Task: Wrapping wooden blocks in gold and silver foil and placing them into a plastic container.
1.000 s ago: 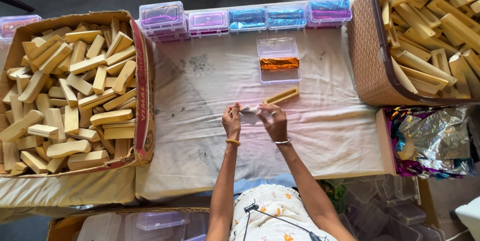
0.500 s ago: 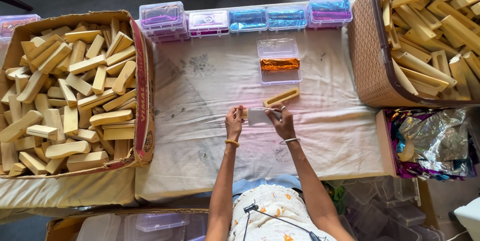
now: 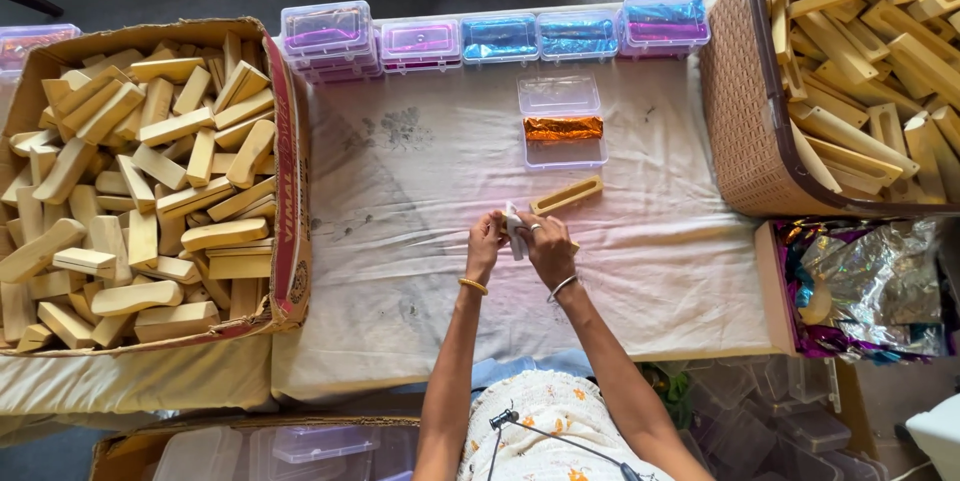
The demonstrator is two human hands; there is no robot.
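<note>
Pinching a small white piece point(image 3: 515, 231) between our left hand point(image 3: 486, 246) and right hand point(image 3: 548, 247), we have drawn both hands closer together than 1 second ago, fingers now closed on it above the white cloth point(image 3: 420, 201), beside the hollow wooden block point(image 3: 566, 195).
</note>
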